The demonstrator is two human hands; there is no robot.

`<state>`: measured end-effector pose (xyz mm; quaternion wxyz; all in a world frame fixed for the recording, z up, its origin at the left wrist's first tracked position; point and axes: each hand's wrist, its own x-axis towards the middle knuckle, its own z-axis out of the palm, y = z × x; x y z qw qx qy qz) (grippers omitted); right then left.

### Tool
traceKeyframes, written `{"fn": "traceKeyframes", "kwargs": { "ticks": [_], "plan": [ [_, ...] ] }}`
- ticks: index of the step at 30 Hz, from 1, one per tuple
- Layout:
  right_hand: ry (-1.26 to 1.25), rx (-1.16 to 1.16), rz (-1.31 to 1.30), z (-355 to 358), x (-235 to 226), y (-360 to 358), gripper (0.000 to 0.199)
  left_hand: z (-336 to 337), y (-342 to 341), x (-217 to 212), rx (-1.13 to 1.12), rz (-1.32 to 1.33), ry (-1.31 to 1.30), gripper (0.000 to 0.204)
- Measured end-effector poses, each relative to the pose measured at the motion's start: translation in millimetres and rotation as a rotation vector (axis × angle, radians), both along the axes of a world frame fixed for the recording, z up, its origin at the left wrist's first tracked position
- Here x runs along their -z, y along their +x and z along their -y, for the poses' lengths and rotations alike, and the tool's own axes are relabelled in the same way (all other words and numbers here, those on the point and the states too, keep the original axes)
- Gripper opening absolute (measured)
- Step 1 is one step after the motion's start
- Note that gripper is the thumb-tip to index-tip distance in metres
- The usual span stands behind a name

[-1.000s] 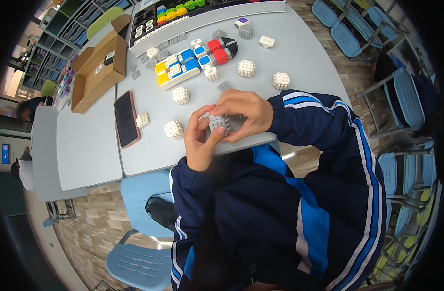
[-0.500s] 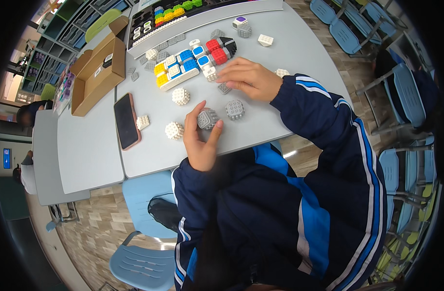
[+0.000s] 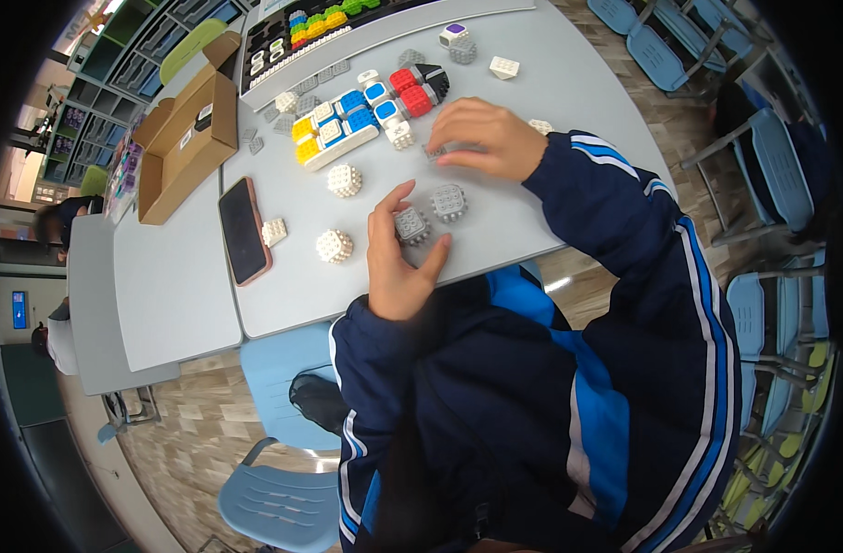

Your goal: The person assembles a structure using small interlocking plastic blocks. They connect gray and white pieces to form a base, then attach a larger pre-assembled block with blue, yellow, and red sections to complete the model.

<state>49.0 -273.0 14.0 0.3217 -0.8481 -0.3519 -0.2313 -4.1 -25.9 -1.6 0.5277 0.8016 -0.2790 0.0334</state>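
My left hand [image 3: 398, 260] curves round a grey studded block [image 3: 410, 224], with the thumb on its near right side and the fingers on its left. A second grey studded block [image 3: 448, 202] sits just to the right of it. Farther off, my right hand [image 3: 491, 140] has its fingertips closed over a small flat grey piece [image 3: 434, 153], mostly hidden by the fingers. Left of that hand lies a joined model of white, blue, yellow, red and black blocks [image 3: 359, 120]. Two white studded blocks, one nearer [image 3: 334, 246] and one farther [image 3: 345, 181], stand left of my left hand.
A phone [image 3: 244, 230] lies at the left beside a small white piece [image 3: 273, 231]. Behind it stands an open cardboard box [image 3: 187, 152]. A tray of coloured blocks [image 3: 394, 37] fills the far edge. White pieces [image 3: 504, 67] and grey ones [image 3: 462, 50] lie at the far right.
My left hand has shifted right with the grey block, bringing it closer to the second one. The right hand has moved slightly away and right, its fingers now over the flat grey piece.
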Motion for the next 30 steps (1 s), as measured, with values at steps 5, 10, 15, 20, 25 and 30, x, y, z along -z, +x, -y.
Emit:
{"fn": "traceKeyframes", "kwargs": {
  "ticks": [5,10,15,20,25,30],
  "plan": [
    [0.126,-0.155,-0.048,-6,-16,-20,0.020,10,6,-3,0.005,-0.031,-0.081,0.073],
    [0.121,-0.287,-0.131,-5,-6,-25,0.023,17,14,-2,0.042,-0.206,-0.134,0.064],
    [0.091,-0.294,-0.132,0,-11,-27,0.027,16,8,-1,0.017,-0.264,-0.185,0.059],
    [0.161,-0.377,-0.204,-6,-3,-24,0.036,5,2,-4,0.045,-0.300,-0.222,0.056],
    [0.162,-0.385,-0.231,-10,-9,-28,0.056,2,-2,-14,0.072,-0.535,-0.434,0.053],
    [0.093,-0.360,-0.135,-10,-9,-29,0.066,2,0,-13,0.089,-0.557,-0.458,0.053]
  ]
}}
